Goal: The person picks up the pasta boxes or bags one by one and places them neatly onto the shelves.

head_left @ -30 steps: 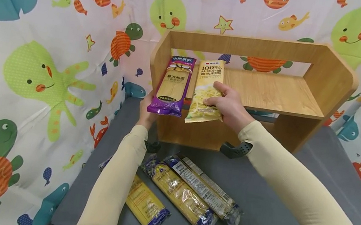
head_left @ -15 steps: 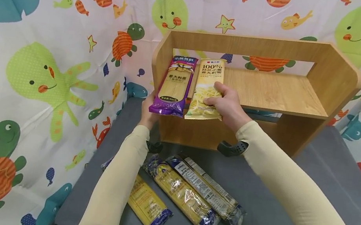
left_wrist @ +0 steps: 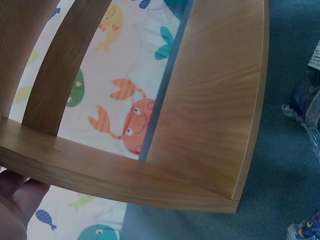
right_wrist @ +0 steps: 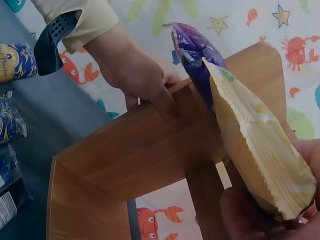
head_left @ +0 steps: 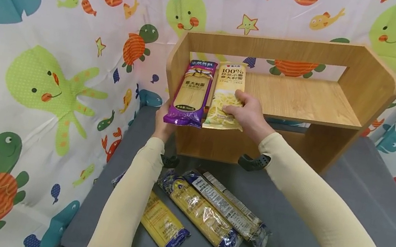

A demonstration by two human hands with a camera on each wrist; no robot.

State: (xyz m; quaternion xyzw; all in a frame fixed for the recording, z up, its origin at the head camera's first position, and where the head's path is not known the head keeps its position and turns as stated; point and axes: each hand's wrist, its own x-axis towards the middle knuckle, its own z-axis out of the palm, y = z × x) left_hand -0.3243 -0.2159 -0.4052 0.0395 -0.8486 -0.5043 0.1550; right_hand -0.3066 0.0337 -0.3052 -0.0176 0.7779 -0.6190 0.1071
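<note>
A wooden two-tier shelf [head_left: 300, 98] stands at the back. My left hand [head_left: 162, 123] grips the edge of its left side panel; in the right wrist view its fingers [right_wrist: 162, 100] curl over that board. A purple pasta packet [head_left: 192, 89] lies on the upper tier at the left end, its lower end jutting past the front edge. Right beside it is a yellow pasta packet [head_left: 230, 81], also over the front edge. My right hand [head_left: 250, 115] pinches the right side of this yellow packet, thumb on its front face.
Several clear-wrapped pasta packets [head_left: 202, 214] with blue ends lie on the grey surface [head_left: 306, 229] in front of the shelf. One of them [head_left: 162, 227] is partly hidden under my left forearm. A printed sea-animal curtain [head_left: 90, 35] hangs behind and at both sides.
The yellow packet has moved slightly back and left with my right hand, closer to the purple one. My left hand keeps its grip on the side panel. The head view has shifted a little.
</note>
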